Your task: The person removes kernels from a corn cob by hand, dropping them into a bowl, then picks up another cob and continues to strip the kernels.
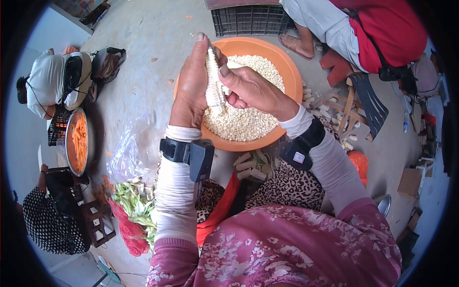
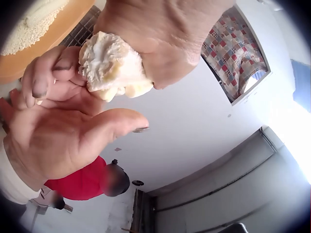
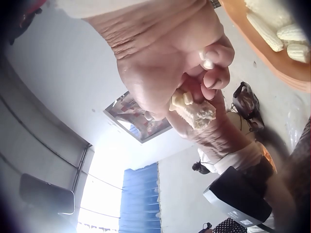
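Cob (image 1: 213,83) sits gripped in the left hand (image 1: 190,81); I see the right hand (image 1: 256,90), curled round kernels (image 3: 207,63), against it, the bowl (image 1: 293,83) beneath both.

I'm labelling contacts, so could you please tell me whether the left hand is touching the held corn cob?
Touching: the head view shows the corn cob lying against the left hand, no gap between.

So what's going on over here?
A person holds a partly stripped corn cob over an orange basin of loose kernels. Fingers of the left hand grip the cob, while those of the right hand curl close beside it, with kernels caught among them. More cobs lie in the basin.
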`<state>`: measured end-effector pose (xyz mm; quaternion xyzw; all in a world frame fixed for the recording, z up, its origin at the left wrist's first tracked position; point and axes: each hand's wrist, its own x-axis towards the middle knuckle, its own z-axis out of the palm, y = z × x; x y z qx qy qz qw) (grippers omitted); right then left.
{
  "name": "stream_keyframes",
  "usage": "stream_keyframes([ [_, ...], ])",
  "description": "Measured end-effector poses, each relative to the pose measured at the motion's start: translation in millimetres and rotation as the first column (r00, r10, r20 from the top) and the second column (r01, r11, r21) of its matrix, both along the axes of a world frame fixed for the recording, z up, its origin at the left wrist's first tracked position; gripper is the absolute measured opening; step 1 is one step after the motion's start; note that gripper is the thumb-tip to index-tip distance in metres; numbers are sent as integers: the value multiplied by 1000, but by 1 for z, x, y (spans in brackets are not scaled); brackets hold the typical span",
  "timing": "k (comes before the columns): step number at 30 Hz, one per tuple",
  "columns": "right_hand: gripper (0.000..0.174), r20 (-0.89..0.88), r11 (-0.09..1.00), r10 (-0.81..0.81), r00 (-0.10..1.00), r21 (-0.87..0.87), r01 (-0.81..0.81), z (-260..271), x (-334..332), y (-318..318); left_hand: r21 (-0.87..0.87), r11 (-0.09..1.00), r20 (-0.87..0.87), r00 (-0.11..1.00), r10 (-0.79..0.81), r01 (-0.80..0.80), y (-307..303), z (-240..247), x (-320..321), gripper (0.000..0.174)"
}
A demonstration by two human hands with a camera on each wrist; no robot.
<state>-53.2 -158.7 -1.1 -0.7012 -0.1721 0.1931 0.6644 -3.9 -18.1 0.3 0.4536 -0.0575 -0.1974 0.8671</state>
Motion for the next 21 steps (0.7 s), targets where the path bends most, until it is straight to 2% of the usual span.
stream_keyframes([
  [2,65,32,997,-62,998,-48,64,-6,2,3,166,978,9,992,127,-127,-5,1,-3,46],
  [6,62,126,988,-106,986,-97,118,-4,1,6,209,968,29,990,136,-139,-4,1,-5,46],
  [8,56,415,965,-179,892,-103,241,-1,-1,8,177,975,-10,991,135,-131,-6,0,-6,46],
  [12,46,428,950,-124,895,-209,231,1,-1,5,158,982,-12,994,108,-104,-5,-2,-4,45],
  [14,45,450,976,-144,881,-81,201,-1,-2,5,19,996,-54,995,85,-84,-5,-3,-3,45],
  [15,45,450,976,-144,881,-82,201,-2,-2,4,19,996,-55,995,85,-84,-5,-3,-3,45],
  [17,42,289,988,-145,946,-8,153,-3,-2,4,-81,994,-59,996,66,-71,-6,-4,-3,44],
  [21,46,162,983,-181,970,38,177,-1,-1,5,-44,997,-75,995,59,-62,-4,0,-5,44],
])
